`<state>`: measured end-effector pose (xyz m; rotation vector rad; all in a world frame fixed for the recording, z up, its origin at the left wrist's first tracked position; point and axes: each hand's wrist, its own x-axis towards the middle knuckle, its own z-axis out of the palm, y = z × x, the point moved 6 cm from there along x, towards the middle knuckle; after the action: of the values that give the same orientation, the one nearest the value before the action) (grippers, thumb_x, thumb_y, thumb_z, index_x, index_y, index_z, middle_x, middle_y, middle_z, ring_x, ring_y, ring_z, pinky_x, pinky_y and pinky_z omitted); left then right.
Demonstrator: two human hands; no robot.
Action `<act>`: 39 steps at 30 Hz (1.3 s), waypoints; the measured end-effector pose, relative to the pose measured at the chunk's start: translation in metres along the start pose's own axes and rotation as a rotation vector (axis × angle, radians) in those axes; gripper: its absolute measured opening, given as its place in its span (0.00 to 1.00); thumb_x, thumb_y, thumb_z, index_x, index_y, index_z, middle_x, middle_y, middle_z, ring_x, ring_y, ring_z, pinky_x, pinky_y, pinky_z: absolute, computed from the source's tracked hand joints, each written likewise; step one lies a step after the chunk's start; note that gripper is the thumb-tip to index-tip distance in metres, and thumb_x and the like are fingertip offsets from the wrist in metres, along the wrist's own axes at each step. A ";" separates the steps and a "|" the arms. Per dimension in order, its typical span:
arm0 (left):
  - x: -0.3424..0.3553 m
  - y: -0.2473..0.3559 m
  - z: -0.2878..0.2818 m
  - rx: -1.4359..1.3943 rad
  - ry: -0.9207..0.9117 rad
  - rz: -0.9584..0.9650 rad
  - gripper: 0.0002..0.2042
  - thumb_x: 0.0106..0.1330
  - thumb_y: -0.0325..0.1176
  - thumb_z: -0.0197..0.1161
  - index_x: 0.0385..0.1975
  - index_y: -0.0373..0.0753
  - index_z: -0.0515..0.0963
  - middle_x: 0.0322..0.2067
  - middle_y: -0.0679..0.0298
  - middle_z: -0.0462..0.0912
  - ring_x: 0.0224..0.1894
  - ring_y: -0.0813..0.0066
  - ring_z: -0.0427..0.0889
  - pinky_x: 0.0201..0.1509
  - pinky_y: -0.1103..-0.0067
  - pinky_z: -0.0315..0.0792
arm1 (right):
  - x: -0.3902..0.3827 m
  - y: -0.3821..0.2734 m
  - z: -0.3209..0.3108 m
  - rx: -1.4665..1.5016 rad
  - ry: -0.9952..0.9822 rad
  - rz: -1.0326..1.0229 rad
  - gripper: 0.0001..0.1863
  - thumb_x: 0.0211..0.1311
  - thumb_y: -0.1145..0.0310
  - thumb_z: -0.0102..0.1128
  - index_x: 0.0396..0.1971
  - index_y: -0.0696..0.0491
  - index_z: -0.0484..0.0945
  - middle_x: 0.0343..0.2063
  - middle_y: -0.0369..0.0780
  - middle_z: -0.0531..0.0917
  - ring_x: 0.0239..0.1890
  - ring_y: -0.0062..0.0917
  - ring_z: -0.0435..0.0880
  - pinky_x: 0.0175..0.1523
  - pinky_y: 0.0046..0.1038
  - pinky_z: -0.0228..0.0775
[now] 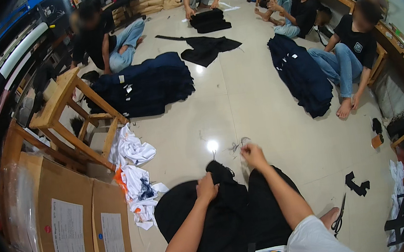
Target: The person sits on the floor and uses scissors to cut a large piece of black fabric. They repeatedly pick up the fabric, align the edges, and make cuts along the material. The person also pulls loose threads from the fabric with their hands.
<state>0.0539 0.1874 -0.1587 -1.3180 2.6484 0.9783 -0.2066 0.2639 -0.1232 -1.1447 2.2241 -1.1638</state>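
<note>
Black cloth [222, 176] is bunched up over my lap, and my left hand [207, 187] is closed on its raised edge. A few loose dark threads stand out from that edge. To the right and a little farther out, my right hand [254, 156] is raised with its fingers pinched together. Thin tangled dark threads [236, 146] show right at those fingertips, against the pale floor. More black fabric spreads over my legs below both forearms. Black-handled scissors [340, 220] lie on the floor by my right foot.
Cardboard boxes [63, 216] and a wooden stool [67, 99] stand left, beside stained white rags [139, 183]. Dark folded garment piles [143, 88] [301, 75] lie ahead on both sides. Several people sit around. A black cloth scrap [357, 184] lies right.
</note>
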 end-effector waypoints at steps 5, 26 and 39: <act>-0.020 0.045 -0.042 -0.603 0.100 0.439 0.23 0.63 0.30 0.72 0.58 0.36 0.75 0.49 0.51 0.80 0.54 0.51 0.81 0.59 0.62 0.74 | -0.060 -0.095 0.012 0.059 -0.489 -0.204 0.40 0.56 0.55 0.82 0.63 0.60 0.75 0.54 0.52 0.85 0.56 0.38 0.86 0.64 0.36 0.75; -0.260 -0.127 -0.232 -1.697 0.642 0.323 0.30 0.64 0.54 0.64 0.58 0.37 0.81 0.55 0.53 0.85 0.58 0.50 0.84 0.65 0.57 0.78 | -0.036 -0.153 -0.120 0.380 -0.751 -0.235 0.38 0.58 0.61 0.77 0.66 0.60 0.73 0.64 0.48 0.78 0.62 0.38 0.80 0.70 0.33 0.69; -0.258 -0.197 -0.178 -0.240 0.637 -0.407 0.35 0.71 0.32 0.68 0.74 0.29 0.58 0.71 0.44 0.66 0.73 0.54 0.67 0.77 0.63 0.61 | 0.052 0.071 -0.004 -0.760 -0.450 -0.218 0.40 0.76 0.41 0.49 0.82 0.39 0.52 0.83 0.48 0.44 0.84 0.50 0.40 0.81 0.63 0.29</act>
<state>0.4059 0.1862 -0.0443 -2.4543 2.4909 0.9529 -0.2748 0.2472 -0.1761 -1.7503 2.2374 -0.0378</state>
